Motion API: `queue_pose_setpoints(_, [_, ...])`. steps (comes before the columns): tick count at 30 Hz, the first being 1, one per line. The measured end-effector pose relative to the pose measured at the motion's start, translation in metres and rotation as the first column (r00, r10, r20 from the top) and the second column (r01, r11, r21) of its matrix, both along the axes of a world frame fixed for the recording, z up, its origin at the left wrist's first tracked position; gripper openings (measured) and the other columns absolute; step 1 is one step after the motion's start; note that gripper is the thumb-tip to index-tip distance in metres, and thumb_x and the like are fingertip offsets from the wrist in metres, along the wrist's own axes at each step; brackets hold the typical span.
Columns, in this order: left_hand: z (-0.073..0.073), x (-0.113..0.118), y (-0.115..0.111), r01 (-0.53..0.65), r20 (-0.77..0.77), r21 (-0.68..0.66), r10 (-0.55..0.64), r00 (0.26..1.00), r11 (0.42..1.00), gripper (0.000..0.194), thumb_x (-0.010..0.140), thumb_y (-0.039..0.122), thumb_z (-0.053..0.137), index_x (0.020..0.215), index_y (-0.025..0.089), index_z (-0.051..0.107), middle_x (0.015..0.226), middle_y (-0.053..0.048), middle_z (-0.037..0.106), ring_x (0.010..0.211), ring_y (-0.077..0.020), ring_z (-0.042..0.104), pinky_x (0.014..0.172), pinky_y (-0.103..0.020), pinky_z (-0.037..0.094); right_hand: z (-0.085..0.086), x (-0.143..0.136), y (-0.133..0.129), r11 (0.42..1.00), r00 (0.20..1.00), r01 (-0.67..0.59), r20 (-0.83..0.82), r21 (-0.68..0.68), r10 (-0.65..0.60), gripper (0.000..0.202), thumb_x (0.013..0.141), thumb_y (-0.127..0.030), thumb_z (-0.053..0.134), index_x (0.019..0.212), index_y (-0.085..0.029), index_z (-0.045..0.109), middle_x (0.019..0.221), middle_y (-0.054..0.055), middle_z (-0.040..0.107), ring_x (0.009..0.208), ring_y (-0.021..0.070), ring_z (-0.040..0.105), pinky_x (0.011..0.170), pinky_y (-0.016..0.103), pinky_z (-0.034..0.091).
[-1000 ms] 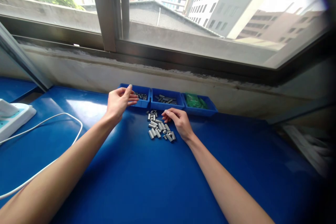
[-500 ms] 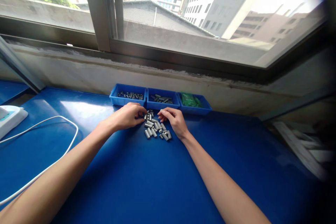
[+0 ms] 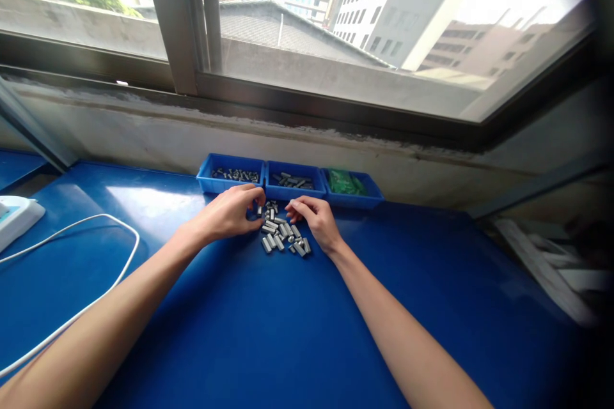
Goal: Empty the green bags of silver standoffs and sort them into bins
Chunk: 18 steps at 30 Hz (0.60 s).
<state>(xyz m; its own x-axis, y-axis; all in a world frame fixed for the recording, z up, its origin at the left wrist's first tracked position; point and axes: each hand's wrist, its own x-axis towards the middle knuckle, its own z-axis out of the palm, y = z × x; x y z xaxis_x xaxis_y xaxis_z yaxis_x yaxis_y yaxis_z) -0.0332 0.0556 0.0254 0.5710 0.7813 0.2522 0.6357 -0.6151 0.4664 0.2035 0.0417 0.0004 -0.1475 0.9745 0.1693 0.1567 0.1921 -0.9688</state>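
My left hand (image 3: 235, 209) is at the left edge of a loose pile of short silver metal pieces (image 3: 286, 230), faceted like hex standoffs. Between its thumb and fingertips sits one silver metal piece (image 3: 259, 210). On the pile's right side, my right hand (image 3: 319, 220) has its fingers curled and the thumb against the index finger. Whatever is in that pinch, if anything, is too small to make out. Smaller shiny parts (image 3: 271, 207) lie at the pile's far end, between the two hands.
Behind the hands stand three joined blue bins: a left bin (image 3: 205, 172) of small screw-like parts, a middle bin (image 3: 295, 192) of metal pieces, and a right bin (image 3: 374, 193) with green bags. A white cable (image 3: 137, 246) and power strip (image 3: 23, 217) lie left on the blue table (image 3: 249, 332).
My left hand has drawn slightly left, and the metal piece at its fingertips has come with it. The right hand keeps nearly the same pose. The whole view has shifted a little.
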Motion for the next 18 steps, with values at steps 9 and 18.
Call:
queue_pose_setpoints(9, [0.0002, 0.0002, 0.0014, -0.076, -0.112, 0.022, 0.078, 0.991, 0.997, 0.027, 0.079, 0.017, 0.057, 0.103, 0.021, 0.068, 0.090, -0.005, 0.069, 0.081, -0.0220, 0.067, 0.070, -0.031, 0.049, 0.0017, -0.0006, -0.0005, 1.000, 1.000, -0.001, -0.001, 0.004, 0.001, 0.034, 0.087, -0.047, 0.068, 0.075, -0.016, 0.074, 0.070, 0.005, 0.071, 0.062, 0.0167, 0.064, 0.064, 0.029, 0.048])
queue_pose_setpoints(18, [0.0051, 0.0037, -0.0003, 0.051, 0.426, -0.313, 0.092, 0.900, 0.948, 0.016, 0.079, 0.026, 0.067, 0.090, 0.016, 0.073, 0.086, -0.004, 0.078, 0.081, -0.0178, 0.074, 0.077, -0.025, 0.058, 0.0001, 0.0000, -0.0004, 1.000, 1.000, -0.002, 0.001, 0.012, 0.002, 0.031, 0.086, -0.046, 0.068, 0.077, -0.016, 0.074, 0.071, 0.004, 0.071, 0.062, 0.0163, 0.064, 0.064, 0.029, 0.050])
